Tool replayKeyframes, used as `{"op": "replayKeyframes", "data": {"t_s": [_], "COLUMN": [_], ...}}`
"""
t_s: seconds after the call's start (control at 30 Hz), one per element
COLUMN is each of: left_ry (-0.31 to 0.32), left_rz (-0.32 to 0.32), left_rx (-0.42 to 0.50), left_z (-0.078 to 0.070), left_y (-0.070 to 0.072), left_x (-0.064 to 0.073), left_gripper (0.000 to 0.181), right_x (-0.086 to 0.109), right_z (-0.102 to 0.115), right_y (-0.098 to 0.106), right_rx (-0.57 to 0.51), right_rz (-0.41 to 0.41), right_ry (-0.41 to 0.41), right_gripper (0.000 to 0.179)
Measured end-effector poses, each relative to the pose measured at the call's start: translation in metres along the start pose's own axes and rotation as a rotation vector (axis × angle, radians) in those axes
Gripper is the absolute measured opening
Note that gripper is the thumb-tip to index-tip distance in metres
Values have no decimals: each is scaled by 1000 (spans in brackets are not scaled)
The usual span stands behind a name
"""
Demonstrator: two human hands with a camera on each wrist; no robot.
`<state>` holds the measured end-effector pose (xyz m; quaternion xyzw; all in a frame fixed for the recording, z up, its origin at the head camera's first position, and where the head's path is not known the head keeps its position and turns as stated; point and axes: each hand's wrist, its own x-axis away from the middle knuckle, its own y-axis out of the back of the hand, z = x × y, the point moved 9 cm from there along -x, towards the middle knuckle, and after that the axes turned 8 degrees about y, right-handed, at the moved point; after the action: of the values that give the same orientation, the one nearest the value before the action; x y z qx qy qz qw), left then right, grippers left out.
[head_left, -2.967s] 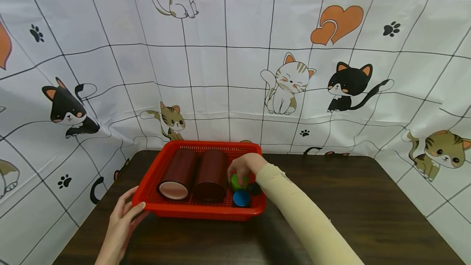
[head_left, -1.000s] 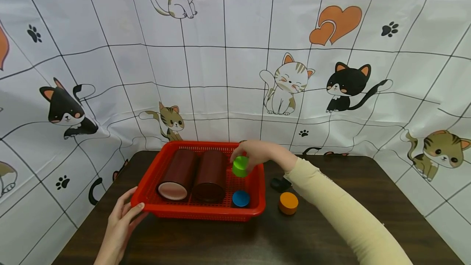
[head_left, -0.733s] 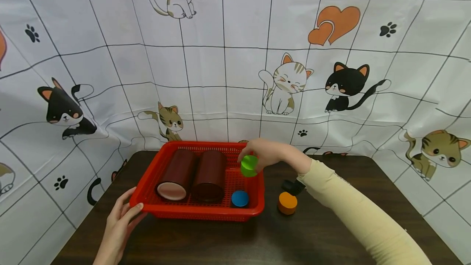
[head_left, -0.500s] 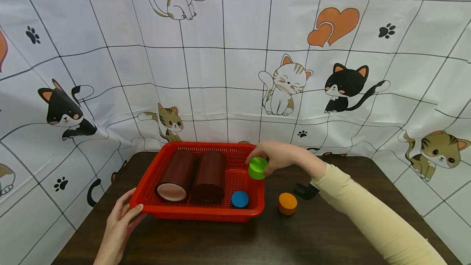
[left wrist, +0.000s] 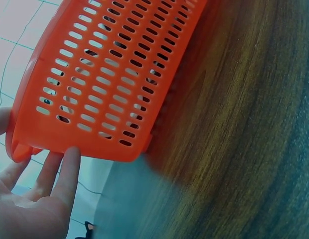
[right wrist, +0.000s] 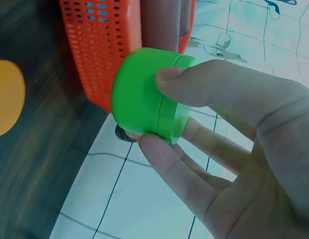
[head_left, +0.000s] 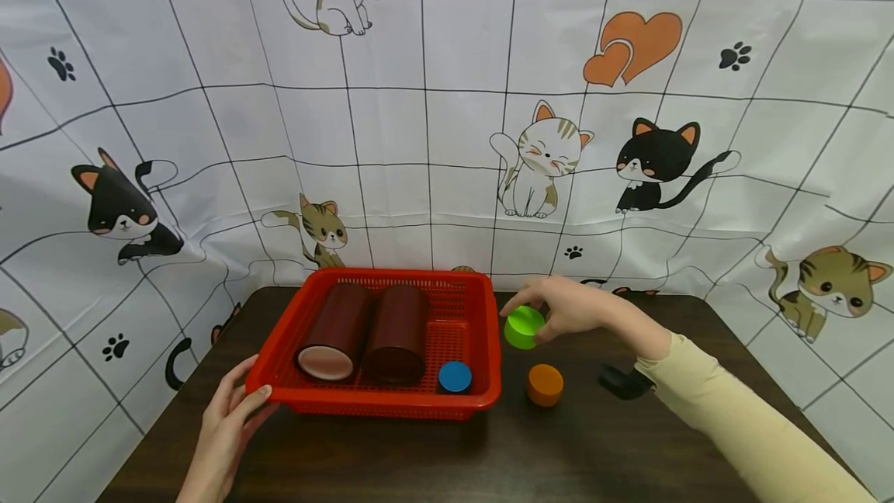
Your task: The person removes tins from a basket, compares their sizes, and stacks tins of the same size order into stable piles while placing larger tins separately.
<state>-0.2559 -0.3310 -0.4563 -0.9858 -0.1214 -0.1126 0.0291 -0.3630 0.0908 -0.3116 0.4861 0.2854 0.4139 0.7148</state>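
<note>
My right hand [head_left: 576, 307] pinches a small green round jar [head_left: 522, 328] between thumb and fingers, just outside the right side of a red plastic basket [head_left: 384, 402]. In the right wrist view, a seam runs round the green jar [right wrist: 139, 92] near one end. My left hand [head_left: 226, 429] grips the basket's front left corner, thumb over the rim and fingers beneath. Inside the basket lie two dark brown cylinders [head_left: 401, 324] side by side, the left one with a pale end. A blue-topped small jar [head_left: 455, 377] stands at the basket's front right.
An orange round jar [head_left: 545, 385] stands on the dark wooden table [head_left: 545, 456], right of the basket. A black device [head_left: 624, 382] sits at my right wrist. Behind the table hangs a white sheet [head_left: 461, 45] with cat prints.
My right hand has lifted the green jar out of the basket and carried it rightward past the rim. The orange jar has come into view. My left hand keeps its grip on the basket.
</note>
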Motion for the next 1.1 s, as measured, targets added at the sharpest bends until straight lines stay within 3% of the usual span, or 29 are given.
{"op": "replayKeyframes", "data": {"t_s": [0.3, 1.1], "left_ry": [-2, 2], "left_rz": [7, -2], "left_rx": [-3, -24], "left_z": [-1, -1], "left_y": [0, 0], "left_x": [0, 1], "left_gripper": [66, 65], "right_x": [17, 32], "right_z": [-10, -25], "right_y": [-4, -29], "right_rx": [7, -36], "right_rz": [-22, -7], "right_ry": [-30, -24], "right_gripper": [51, 52]}}
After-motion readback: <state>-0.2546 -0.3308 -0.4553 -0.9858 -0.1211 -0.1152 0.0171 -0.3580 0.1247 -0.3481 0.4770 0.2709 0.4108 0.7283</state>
